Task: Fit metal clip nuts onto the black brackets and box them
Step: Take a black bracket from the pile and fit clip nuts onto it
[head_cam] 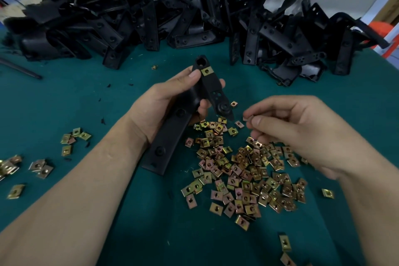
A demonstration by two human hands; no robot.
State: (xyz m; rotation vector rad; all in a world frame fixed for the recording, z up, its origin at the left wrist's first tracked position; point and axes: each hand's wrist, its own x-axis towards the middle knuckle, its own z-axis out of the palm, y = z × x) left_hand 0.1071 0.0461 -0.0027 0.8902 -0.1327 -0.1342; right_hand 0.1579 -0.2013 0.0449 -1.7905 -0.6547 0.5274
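One brass-coloured metal clip nut (206, 71) sits on the black plastic bracket (170, 134) gripped by left hand (164, 101); right hand (289, 123) beside pinches second nut (247, 118), probably needing alignment next.

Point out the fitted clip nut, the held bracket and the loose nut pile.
fitted clip nut (206, 71): head view, gold face.
held bracket (168, 136): head view, lower arm.
loose nut pile (244, 170): head view, pile's middle.
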